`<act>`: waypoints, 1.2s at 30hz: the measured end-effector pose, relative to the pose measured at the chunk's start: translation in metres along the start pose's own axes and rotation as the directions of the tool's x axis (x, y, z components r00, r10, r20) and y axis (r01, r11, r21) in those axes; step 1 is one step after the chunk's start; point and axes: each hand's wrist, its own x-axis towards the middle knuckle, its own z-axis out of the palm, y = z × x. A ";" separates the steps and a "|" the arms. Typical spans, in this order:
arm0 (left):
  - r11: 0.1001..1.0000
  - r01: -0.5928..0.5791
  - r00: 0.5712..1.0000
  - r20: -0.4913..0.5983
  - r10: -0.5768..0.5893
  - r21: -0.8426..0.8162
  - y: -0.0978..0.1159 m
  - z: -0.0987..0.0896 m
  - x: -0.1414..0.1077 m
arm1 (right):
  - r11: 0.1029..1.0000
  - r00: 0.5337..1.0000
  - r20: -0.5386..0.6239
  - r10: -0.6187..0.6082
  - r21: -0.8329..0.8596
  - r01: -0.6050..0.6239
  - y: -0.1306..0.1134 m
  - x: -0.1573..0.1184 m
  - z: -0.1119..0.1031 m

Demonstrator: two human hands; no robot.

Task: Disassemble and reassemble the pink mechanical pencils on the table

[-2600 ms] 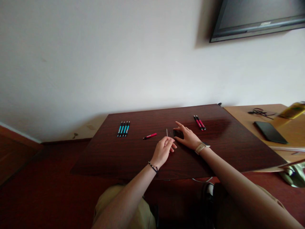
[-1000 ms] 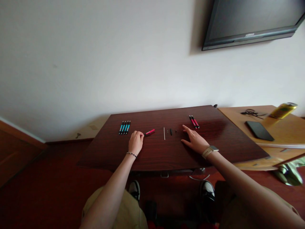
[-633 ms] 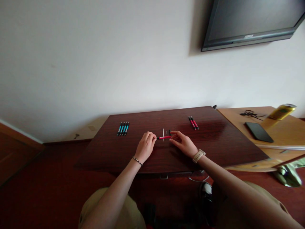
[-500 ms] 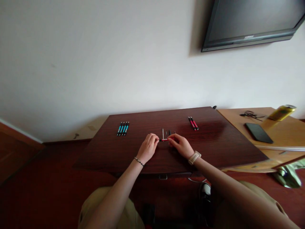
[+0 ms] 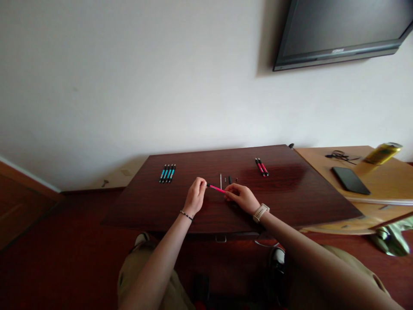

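A pink pen barrel with a black end (image 5: 217, 189) spans the gap between my two hands, tilted with its left end higher. My left hand (image 5: 195, 196) pinches the black end. At the other end, my right hand (image 5: 241, 197) has its thumb and fingers closed on the pink part. Just beyond lie a thin white refill (image 5: 221, 181), a small spring-like piece (image 5: 225, 179), a black grip piece (image 5: 229, 180) and a tiny dark tip (image 5: 236, 179). Fingertips partly hide both pen ends.
Several blue pens (image 5: 167, 173) lie in a row on the dark table (image 5: 138, 202), left. Two pink pens (image 5: 261, 167) lie at right. A lighter desk (image 5: 396, 185) adjoins, holding a phone (image 5: 350, 180), a cable (image 5: 338, 154) and a yellow can (image 5: 383, 153). A television (image 5: 342, 34) hangs above.
My left hand has moved slightly left and away from me, tilting the pen and showing more of its pink barrel. My right hand has shifted slightly left. The loose parts stay put.
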 end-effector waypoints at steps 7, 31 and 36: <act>0.993 -0.038 0.998 -0.038 0.043 0.108 0.001 0.000 0.001 | 0.998 0.999 0.003 -0.051 -0.041 0.051 0.005 0.000 0.003; 0.982 0.095 0.962 -0.268 -0.049 0.163 -0.007 -0.006 -0.004 | 0.920 0.976 -0.140 -0.169 -0.378 0.105 0.009 -0.001 0.003; 0.914 0.164 0.959 -0.278 -0.060 0.370 -0.004 -0.010 -0.008 | 0.881 0.973 -0.013 -0.231 -0.427 0.203 0.006 -0.005 0.005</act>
